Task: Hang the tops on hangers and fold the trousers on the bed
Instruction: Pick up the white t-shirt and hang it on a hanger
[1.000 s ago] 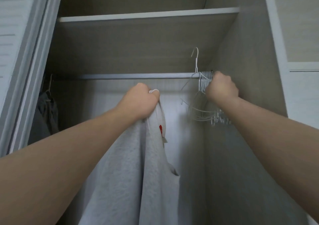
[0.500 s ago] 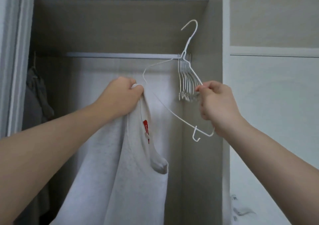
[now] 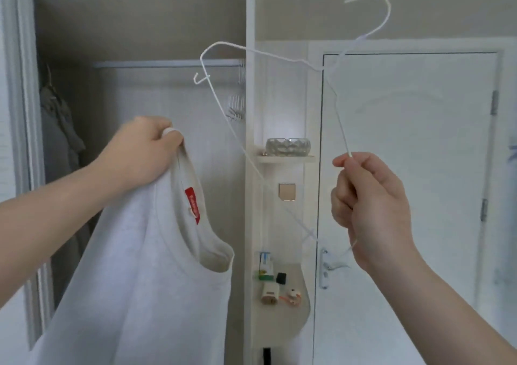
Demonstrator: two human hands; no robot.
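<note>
Head view: left hand (image 3: pixel 140 152) grips the grey top (image 3: pixel 145 266) by its collar, neck opening hanging free for insertion; right hand (image 3: pixel 366 211) pinches the white wire hanger (image 3: pixel 340 124), raised just beside the top.

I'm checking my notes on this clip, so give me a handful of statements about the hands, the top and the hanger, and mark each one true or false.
1. The left hand grips the grey top at its neckline. True.
2. The white wire hanger is hooked on the wardrobe rail. False: the right hand holds it in the air, clear of the rail.
3. A red label shows inside the neckline. True.
4. The hanger is already threaded into the top. False: it is apart from the top, on the right-hand side.
5. Spare hangers hang at the rail's right end. True.
</note>
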